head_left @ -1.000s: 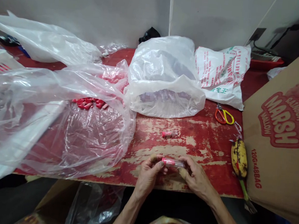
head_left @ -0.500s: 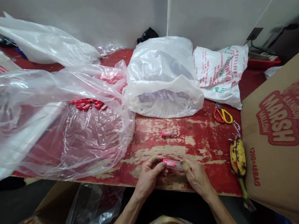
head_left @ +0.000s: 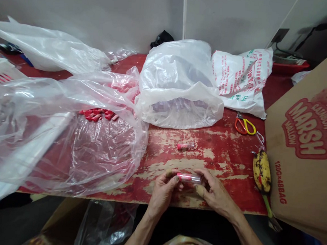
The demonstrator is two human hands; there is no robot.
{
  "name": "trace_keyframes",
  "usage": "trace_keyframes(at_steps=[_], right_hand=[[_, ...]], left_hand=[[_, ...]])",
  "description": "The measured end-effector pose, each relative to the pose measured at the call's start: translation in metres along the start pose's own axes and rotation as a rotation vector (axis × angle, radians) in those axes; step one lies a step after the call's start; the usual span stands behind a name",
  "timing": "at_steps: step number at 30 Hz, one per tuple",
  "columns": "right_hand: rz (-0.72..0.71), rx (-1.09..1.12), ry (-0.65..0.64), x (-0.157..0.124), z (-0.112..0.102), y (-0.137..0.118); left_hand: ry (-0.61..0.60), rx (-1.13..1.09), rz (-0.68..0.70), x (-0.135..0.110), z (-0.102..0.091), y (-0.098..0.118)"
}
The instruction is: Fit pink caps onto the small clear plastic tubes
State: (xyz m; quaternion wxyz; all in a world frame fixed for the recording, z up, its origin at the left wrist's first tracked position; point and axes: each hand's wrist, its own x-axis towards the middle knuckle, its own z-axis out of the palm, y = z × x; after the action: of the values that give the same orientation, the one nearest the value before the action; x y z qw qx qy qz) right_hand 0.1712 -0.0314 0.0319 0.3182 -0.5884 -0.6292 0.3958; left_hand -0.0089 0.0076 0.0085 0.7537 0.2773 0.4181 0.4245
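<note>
— Red-painted worktop, worn down to pale wood in patches, set against a grey wall. What are the hands doing?

— Both sit at the near edge. The left hand and the right hand share one small clear tube, held level between them just above the wood.

— How are the fingers set?

— Left fingers pinch the pink-capped end; the right ones close round the clear end. Both hands are clenched on it.

— Anything nearby?

— A second capped tube lies loose a little farther in, apart from the hands. Beyond it a white bag slumps, with clear tubes showing through its lower side. Left, a big clear bag sprawls over the surface, with loose pink caps in or under it; I cannot tell which.

— And to the right?

— Orange-and-yellow scissors, a spotted banana and a tilted cardboard box printed in red. A printed bag stands beyond the scissors.
</note>
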Motion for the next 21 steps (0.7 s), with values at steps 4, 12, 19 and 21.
trace_keyframes(at_steps=[4, 12, 19, 21], right_hand=[[0.055, -0.046, 0.073, 0.0013, 0.0025, 0.0014], [0.023, -0.072, 0.021, 0.0014, 0.0028, 0.0025], [0.035, -0.07, 0.1, 0.0012, 0.0054, 0.004], [-0.023, -0.066, 0.063, -0.0001, 0.0034, 0.0017]], left_hand=[[-0.022, 0.04, 0.001, 0.0002, -0.0026, -0.0023], [-0.009, 0.023, 0.007, 0.0017, -0.0041, -0.0015], [0.003, 0.005, 0.007, 0.0009, -0.0036, -0.0011], [0.006, -0.005, 0.0, 0.0007, -0.0034, -0.0005]])
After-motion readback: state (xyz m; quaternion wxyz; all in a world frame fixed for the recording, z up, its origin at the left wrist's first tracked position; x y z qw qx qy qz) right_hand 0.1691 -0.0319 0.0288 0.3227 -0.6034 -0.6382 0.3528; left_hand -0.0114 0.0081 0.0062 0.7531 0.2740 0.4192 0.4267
